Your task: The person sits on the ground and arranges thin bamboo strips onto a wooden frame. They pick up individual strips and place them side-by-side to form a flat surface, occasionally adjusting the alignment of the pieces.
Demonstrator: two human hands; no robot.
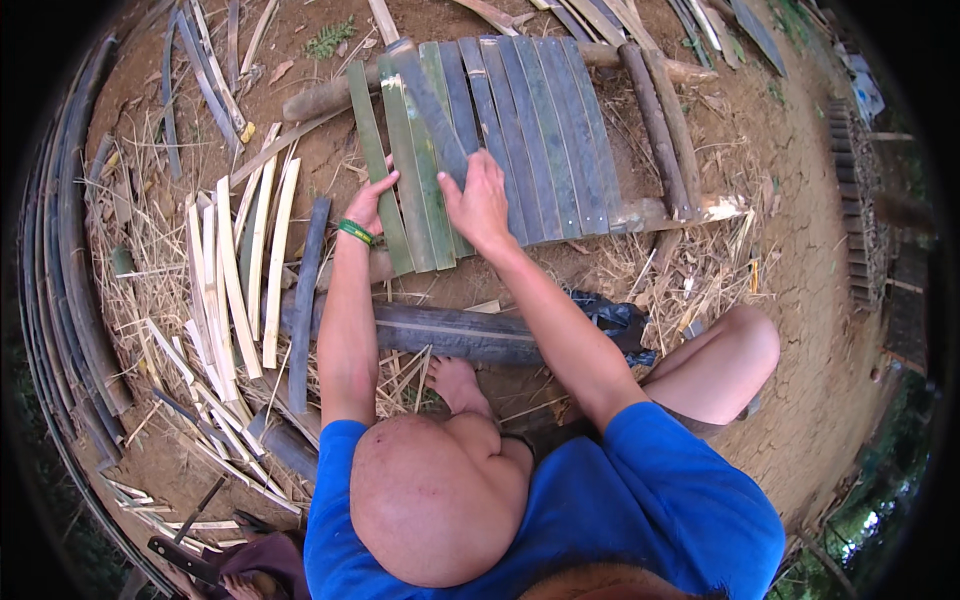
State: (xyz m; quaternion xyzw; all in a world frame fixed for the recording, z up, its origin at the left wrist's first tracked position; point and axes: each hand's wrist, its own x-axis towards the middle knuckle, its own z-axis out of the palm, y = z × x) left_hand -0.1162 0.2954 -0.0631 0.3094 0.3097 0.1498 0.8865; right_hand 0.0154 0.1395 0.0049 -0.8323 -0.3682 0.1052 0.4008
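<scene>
Flat bamboo slats (540,130), grey and green, lie side by side across two round poles. Several at the right have small nail-like dots near their lower ends. In my right hand (477,203) is the near end of a loose grey bamboo slat (428,100), slanting over the green ones with its far end to the left. My left hand (366,208) is at the outer edge of the leftmost green slat (375,150), its thumb side against it. Some of its fingers are hidden, so its grip does not show. A green band circles my left wrist.
Pale split strips (235,270) are heaped at the left, beside long dark bamboo poles (75,230). A thick dark bamboo pole (450,335) lies just nearer than the slats. Right of them rests a brown pole (655,130). At lower left are a black-handled tool (183,560) and dark cloth.
</scene>
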